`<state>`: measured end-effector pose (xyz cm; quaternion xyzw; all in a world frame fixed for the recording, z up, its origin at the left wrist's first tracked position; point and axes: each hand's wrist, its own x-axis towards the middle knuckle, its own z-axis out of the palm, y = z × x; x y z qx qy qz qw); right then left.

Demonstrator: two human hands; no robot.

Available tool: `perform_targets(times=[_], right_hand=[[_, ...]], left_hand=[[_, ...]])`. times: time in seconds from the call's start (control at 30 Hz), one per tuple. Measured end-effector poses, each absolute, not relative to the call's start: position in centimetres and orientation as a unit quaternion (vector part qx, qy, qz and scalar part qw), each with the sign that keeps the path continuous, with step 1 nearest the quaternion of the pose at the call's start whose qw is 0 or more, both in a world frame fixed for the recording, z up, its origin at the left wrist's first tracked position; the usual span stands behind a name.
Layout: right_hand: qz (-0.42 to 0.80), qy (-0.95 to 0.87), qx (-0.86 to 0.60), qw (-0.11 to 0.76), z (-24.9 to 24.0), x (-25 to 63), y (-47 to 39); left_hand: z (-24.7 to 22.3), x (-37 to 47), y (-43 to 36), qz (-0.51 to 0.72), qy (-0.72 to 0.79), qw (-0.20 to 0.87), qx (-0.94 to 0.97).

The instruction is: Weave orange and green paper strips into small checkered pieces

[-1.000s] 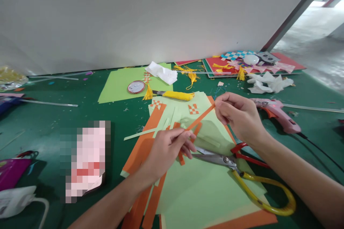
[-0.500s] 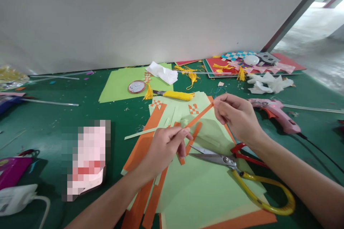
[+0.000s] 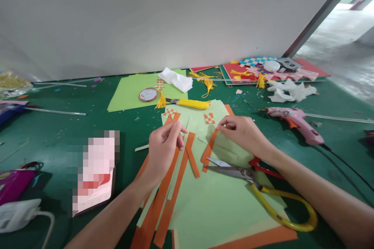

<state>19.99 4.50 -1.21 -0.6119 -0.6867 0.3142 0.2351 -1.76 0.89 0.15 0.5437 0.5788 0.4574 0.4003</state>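
My right hand [image 3: 244, 132] pinches the upper end of an orange paper strip [image 3: 210, 146], which slants down over pale green paper [image 3: 216, 206]. Loosely curled, my left hand [image 3: 166, 146] hovers over the strips on the left, fingers apart, with nothing visible in them. Below it lie long orange strips [image 3: 172, 206], partly hidden by the hand and forearm. A short orange strip [image 3: 193, 162] lies between the hands. Scissors [image 3: 233, 170] with red and yellow handles rest partly open on the paper, below my right hand. A small orange-and-white woven square [image 3: 209, 118] lies above.
A yellow cutter [image 3: 193, 104] lies behind the paper, near a yellow tassel [image 3: 161, 100] and a round tin [image 3: 148, 94]. At right is a pink glue gun [image 3: 298, 120] with its cord. A blurred phone [image 3: 97, 175] and a white charger [image 3: 19, 216] lie at left.
My left hand has let go of the orange strip and moved up and left. My right hand has come down and left, lowering the strip toward the paper.
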Motion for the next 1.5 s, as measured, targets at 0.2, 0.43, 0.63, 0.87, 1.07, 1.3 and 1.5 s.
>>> perform_targets(times=[0.2, 0.43, 0.63, 0.87, 1.07, 1.3, 1.5], right_hand=[[0.222, -0.742, -0.608, 0.176, -1.6, 19.8, 4.2], [0.181, -0.751, -0.606, 0.191, -1.7, 19.5, 4.0], [0.169, -0.76, -0.597, 0.194, -2.1, 19.5, 4.0], [0.181, -0.756, -0.601, 0.184, -1.7, 19.3, 3.9], [0.181, -0.76, -0.595, 0.19, -1.8, 19.4, 3.9], [0.156, -0.74, -0.59, 0.284, -1.6, 19.4, 3.7], [0.363, -0.717, -0.525, 0.282, -0.2, 19.0, 3.2]], left_hand=[[0.0, -1.7, 0.7, 0.416, 0.58, 0.334, 0.616], [-2.3, -2.4, 1.2, 0.26, 0.562, 0.059, 0.783], [-2.6, -2.1, 1.1, 0.197, 0.554, -0.023, 0.808], [-1.7, -2.2, 1.1, 0.182, 0.593, 0.054, 0.783], [-1.3, -2.3, 1.3, 0.203, 0.605, 0.09, 0.765], [-0.7, -1.7, 1.0, 0.38, 0.561, 0.316, 0.664], [0.4, -1.2, 0.6, 0.434, 0.527, 0.43, 0.592]])
